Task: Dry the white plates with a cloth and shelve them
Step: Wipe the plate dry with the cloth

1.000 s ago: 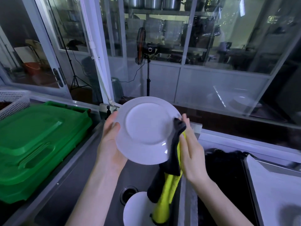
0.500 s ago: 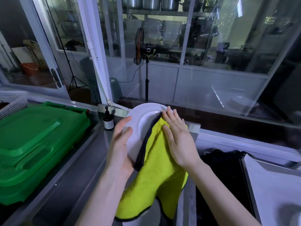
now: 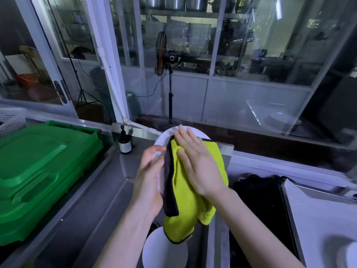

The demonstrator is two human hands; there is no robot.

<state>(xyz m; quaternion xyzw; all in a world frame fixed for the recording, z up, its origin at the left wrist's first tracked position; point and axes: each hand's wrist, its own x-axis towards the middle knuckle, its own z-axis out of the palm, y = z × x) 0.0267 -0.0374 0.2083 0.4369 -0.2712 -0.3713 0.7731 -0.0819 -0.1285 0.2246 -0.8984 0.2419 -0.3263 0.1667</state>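
Observation:
A white plate [image 3: 164, 137] is held up over the steel sink, most of it hidden under a yellow cloth [image 3: 185, 192] with a dark backing. My left hand [image 3: 150, 176] grips the plate's left rim, thumb over the edge. My right hand [image 3: 199, 163] lies flat on the cloth with straight fingers, pressing it against the plate's face. Below, in the sink, another white plate [image 3: 164, 252] lies flat, partly covered by the hanging cloth.
Green plastic crates [image 3: 34, 171] sit stacked on the left counter, with a white perforated basket [image 3: 11, 120] behind. A small dark pump bottle [image 3: 124, 141] stands at the sink's back edge. A black basin [image 3: 258, 206] and a white board [image 3: 324, 225] are on the right. Glass partitions stand ahead.
The right hand spread the cloth over the plate's face and slid across it. The plate has tilted and sunk lower; the left hand still holds its rim.

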